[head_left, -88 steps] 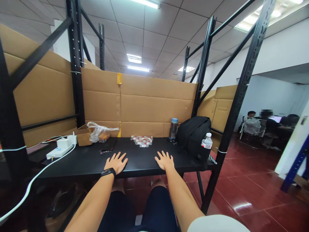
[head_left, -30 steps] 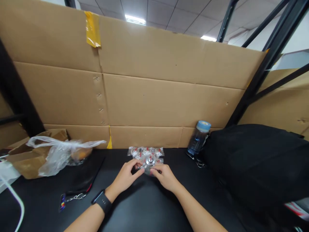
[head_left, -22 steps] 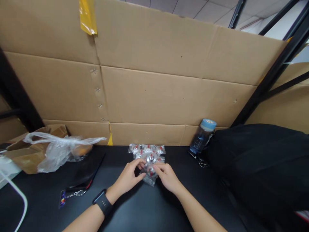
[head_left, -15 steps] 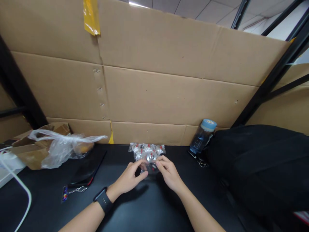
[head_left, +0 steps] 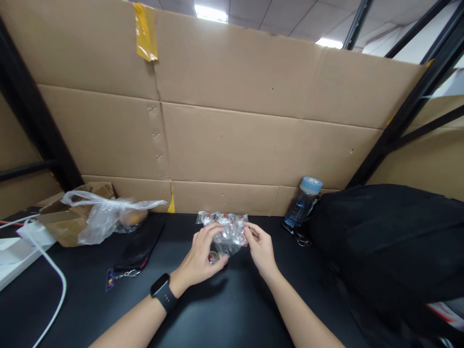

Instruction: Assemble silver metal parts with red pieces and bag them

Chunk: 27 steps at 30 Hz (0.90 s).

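Note:
Small clear plastic packets (head_left: 224, 218), each with a silvery round piece and a red spot inside, lie in a cluster on the black table. My left hand (head_left: 200, 253) arches at the cluster's near left side, thumb and fingers spread apart. Within its curve sits a round piece in clear wrap (head_left: 212, 257). At the right side, my right hand (head_left: 261, 249) has its thumb and index finger pinched at the edge of a clear plastic packet (head_left: 229, 247), whose crinkled film stretches toward my left hand. Glare and overlapping film hide where one packet ends.
A blue-lidded bottle (head_left: 302, 203) and a black backpack (head_left: 384, 251) stand on the right. Leftward are a black pouch (head_left: 136, 249) with a keyring, a knotted plastic bag (head_left: 97, 224), a cardboard box (head_left: 63, 224) and a white cable (head_left: 60, 295). A cardboard wall (head_left: 232, 150) closes the back.
My left hand has spread wider and its fingers have moved up over the packets. The packet between my hands has shifted, and a round piece now shows by my left palm. The view has tilted slightly.

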{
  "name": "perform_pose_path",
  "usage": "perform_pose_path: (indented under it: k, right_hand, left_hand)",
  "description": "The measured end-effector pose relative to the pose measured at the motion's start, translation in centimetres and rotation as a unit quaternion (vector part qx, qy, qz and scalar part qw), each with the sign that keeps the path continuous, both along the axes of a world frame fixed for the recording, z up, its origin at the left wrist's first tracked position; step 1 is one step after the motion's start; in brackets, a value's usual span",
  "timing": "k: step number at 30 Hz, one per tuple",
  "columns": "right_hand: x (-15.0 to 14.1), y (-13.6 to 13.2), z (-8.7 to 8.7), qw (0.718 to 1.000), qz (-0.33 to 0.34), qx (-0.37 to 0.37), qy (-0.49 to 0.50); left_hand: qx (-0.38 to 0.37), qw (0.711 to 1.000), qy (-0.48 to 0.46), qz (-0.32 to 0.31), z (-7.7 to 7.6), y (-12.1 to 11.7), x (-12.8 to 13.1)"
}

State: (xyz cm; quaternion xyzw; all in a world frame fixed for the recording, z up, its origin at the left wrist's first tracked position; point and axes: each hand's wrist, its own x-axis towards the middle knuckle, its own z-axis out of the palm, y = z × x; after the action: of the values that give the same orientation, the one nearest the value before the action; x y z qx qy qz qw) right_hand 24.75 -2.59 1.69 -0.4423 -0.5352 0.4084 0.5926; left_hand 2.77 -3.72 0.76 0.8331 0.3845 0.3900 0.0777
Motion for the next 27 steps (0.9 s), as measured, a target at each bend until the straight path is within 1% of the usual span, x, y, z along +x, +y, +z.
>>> perform_pose_path:
  k: [3,5,7,9,12,14,15,17,19,21,22,24,26,27]
  right_hand:
    - [-0.5,-0.3,-0.1,0.999,0.035,-0.024,0.032]
    - [-0.7,-0.6,0.1,0.997,0.05,-0.034,0.046]
    - [-0.9,-0.8,0.2,0.996,0.057,-0.042,0.057]
    - [-0.9,-0.7,0.1,0.995,0.063,-0.046,0.059]
    - [-0.9,-0.5,-0.3,0.995,0.082,-0.05,0.022]
    - [-0.9,-0.6,-0.5,0.996,0.073,-0.026,-0.033]
    - [-0.9,-0.7,-0.6,0.996,0.062,-0.006,-0.069]
    - [-1.0,-1.3,-0.3,0.985,0.059,0.036,-0.158]
    - [-1.2,-2.1,0.1,0.959,0.103,0.071,-0.254]
    - [-1.5,-2.8,0.4,0.925,0.156,0.105,-0.331]
    - [-1.7,-3.1,0.5,0.909,0.173,0.117,-0.36]
    - [-2.0,-3.5,0.3,0.89,0.181,0.121,-0.401]
    - [-2.3,-3.6,0.0,0.878,0.181,0.108,-0.429]
    - [-2.3,-3.6,-0.3,0.874,0.183,0.103,-0.438]
  left_hand:
    - [0.052,0.996,0.069,-0.008,0.8,-0.6,0.2]
    - [0.057,0.992,0.112,-0.032,1.3,-0.9,0.2]
    - [0.046,0.987,0.14,-0.067,1.6,-1.0,0.1]
    - [0.043,0.985,0.145,-0.084,1.6,-1.0,0.0]
    - [0.062,0.986,0.131,-0.078,1.2,-0.3,-0.3]
    - [0.081,0.99,0.108,-0.05,0.9,0.6,-1.1]
    - [0.093,0.991,0.089,-0.022,0.8,1.2,-1.6]
    - [0.098,0.991,0.053,0.075,0.8,2.3,-3.2]
    - [0.071,0.979,0.061,0.18,0.7,3.3,-5.2]
    - [0.012,0.964,0.112,0.241,0.6,3.9,-6.9]
    - [-0.026,0.956,0.141,0.257,0.5,4.0,-7.5]
    - [-0.084,0.942,0.18,0.269,0.4,4.0,-8.2]
    - [-0.095,0.94,0.183,0.271,0.4,3.7,-8.0]
    - [-0.087,0.946,0.174,0.258,0.5,3.5,-7.7]
